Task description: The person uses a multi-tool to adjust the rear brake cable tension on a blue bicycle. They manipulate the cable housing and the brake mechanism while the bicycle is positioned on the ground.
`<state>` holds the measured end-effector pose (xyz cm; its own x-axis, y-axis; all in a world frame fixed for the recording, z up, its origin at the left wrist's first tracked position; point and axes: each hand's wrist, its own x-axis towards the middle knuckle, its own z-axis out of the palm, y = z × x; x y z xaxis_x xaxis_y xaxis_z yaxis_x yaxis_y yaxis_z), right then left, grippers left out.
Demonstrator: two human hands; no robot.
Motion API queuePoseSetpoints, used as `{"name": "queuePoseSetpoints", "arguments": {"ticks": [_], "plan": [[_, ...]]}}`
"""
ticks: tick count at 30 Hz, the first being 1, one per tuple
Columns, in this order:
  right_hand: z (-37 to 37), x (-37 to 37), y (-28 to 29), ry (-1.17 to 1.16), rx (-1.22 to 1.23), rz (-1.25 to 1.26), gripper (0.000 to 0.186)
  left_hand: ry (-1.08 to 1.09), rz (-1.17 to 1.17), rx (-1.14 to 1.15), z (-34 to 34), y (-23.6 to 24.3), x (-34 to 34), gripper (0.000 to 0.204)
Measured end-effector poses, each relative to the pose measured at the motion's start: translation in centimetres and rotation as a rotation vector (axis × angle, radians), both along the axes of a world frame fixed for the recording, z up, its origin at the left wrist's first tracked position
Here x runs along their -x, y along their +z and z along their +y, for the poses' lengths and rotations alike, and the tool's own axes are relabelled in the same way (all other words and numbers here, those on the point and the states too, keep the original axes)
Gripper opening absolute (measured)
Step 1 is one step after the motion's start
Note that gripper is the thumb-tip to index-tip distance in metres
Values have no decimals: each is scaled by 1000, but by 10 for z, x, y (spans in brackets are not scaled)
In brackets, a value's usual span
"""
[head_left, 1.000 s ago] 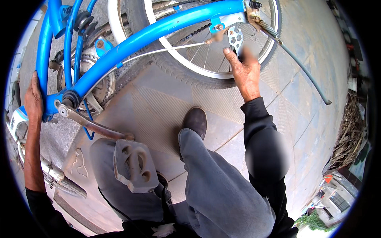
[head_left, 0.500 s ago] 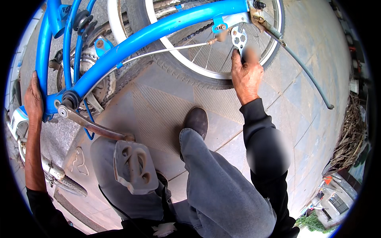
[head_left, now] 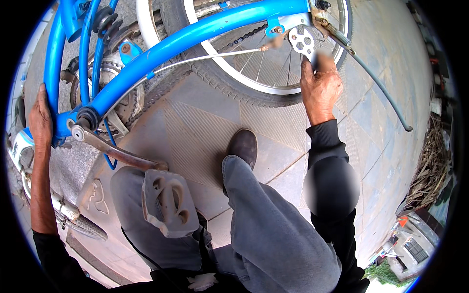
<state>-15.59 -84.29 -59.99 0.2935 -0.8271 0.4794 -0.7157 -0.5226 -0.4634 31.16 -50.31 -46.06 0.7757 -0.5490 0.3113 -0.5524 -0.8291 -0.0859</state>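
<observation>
A blue bicycle frame (head_left: 195,36) lies across the upper left. My left hand (head_left: 41,119) is closed against its tube near the crank (head_left: 115,151), with the fingertips partly hidden behind. In the upper right, my right hand (head_left: 322,93) pinches a flat silver bicycle wrench (head_left: 303,43) with several hexagonal holes. The wrench's head points up, just right of the blue cable bracket (head_left: 274,28) and in front of the spoked wheel (head_left: 249,90); whether it touches any part there cannot be told. A blurred patch covers some of the right fingers.
A grey kickstand (head_left: 383,93) with a spring slants out beyond my right hand. The grey pedal (head_left: 168,202) hangs over my left leg. Another bicycle's wheel (head_left: 88,228) shows at the lower left. Dry twigs (head_left: 426,168) lie along the right edge of the tiled pavement.
My right hand and the wrench have shifted to the right, a little away from the cable bracket. The wheel and frame sit slightly further right. My left hand stays on the frame.
</observation>
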Motion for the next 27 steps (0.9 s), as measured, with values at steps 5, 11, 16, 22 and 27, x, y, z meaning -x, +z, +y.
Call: {"name": "queuePoseSetpoints", "arguments": {"ticks": [5, 11, 16, 22, 27], "plan": [[0, 12, -17, -93, -363, -321, 26, -48, 10, 12, -3, 2, 5, 77], [16, 7, -12, -107, -521, -404, 41, 8, 2, 34, -2, -2, 2, 68], [29, -6, -7, -7, -827, -699, 28, -19, 12, 23, -1, 0, 2, 69], [50, -17, 19, 29, -993, -783, 28, 31, 83, -9, -1, 5, 2, 72], [52, -28, 26, 78, -1000, -816, 31, 26, 71, 10, 0, 1, 3, 72]]}}
